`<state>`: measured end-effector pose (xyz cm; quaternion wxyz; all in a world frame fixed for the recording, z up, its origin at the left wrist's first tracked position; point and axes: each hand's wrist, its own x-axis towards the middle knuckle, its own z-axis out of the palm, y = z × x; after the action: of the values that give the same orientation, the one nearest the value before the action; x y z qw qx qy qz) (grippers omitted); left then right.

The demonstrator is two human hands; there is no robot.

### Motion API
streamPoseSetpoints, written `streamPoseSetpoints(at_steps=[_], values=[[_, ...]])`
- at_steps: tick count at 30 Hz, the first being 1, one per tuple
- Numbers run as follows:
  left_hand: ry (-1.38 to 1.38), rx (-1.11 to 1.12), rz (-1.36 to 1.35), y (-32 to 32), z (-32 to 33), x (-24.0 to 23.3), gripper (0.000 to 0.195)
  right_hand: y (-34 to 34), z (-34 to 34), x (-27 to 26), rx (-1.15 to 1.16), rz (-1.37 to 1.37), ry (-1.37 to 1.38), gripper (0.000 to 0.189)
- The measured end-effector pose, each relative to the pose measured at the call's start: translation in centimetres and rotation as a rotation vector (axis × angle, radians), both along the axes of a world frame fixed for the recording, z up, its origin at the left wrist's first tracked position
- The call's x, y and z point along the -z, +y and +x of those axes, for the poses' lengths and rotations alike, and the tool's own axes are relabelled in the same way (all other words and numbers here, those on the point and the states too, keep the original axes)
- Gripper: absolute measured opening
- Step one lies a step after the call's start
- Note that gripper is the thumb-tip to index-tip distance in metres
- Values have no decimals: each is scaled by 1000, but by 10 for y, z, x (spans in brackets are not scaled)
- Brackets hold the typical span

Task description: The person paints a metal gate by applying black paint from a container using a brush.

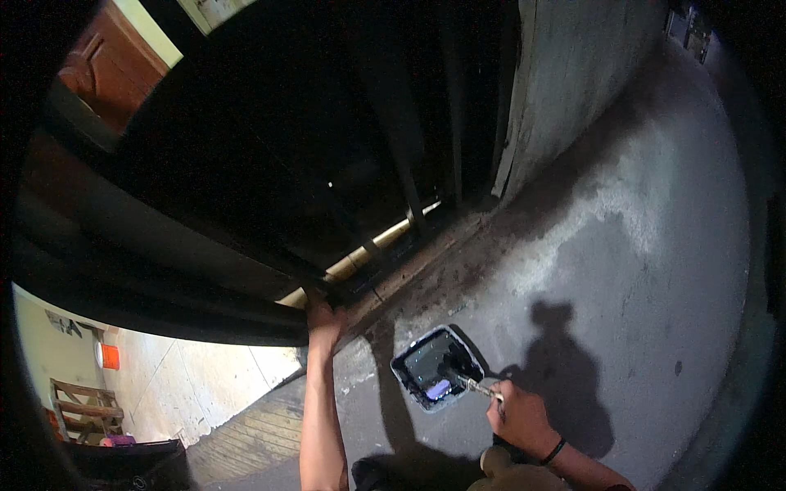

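Observation:
In my right hand (522,417) is a paintbrush (476,386), its bristles down in a square tub of black paint (398,368) that stands on the concrete floor. A dark band circles my right wrist. My left hand (324,319) reaches up to the lower edge of a large black metal gate (245,313); its fingers are in shadow against the dark metal, so their grip is hard to make out.
A grey wall (571,80) rises at the upper right. Through the opening at lower left show a tiled floor (184,380), a wooden stool-like frame (86,408), an orange bucket (108,356) and a black container (129,469). A reddish wooden door (113,67) is at upper left.

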<state>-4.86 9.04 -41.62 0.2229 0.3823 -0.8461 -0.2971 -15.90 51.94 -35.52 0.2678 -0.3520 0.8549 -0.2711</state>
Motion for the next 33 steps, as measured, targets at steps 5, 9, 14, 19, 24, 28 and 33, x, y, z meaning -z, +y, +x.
streamPoseSetpoints(at_steps=[5,9,14,19,24,28,33], values=[[-22,-41,14,1,-4,0,102,1,0,4,12,-33,19,26],[-6,-11,53,4,-3,-10,107,6,2,5,-12,20,77,26],[-41,-10,-65,22,-13,-16,120,10,6,7,30,-18,69,24],[-39,-76,101,21,-4,-32,115,17,14,23,119,-109,72,22],[-81,-130,46,20,-5,-24,106,21,8,42,279,-214,-81,17],[-88,-121,20,15,-3,-16,108,17,3,34,333,-206,-117,14],[-110,-84,-114,21,-5,-1,113,-18,-16,11,250,-439,-152,12]])
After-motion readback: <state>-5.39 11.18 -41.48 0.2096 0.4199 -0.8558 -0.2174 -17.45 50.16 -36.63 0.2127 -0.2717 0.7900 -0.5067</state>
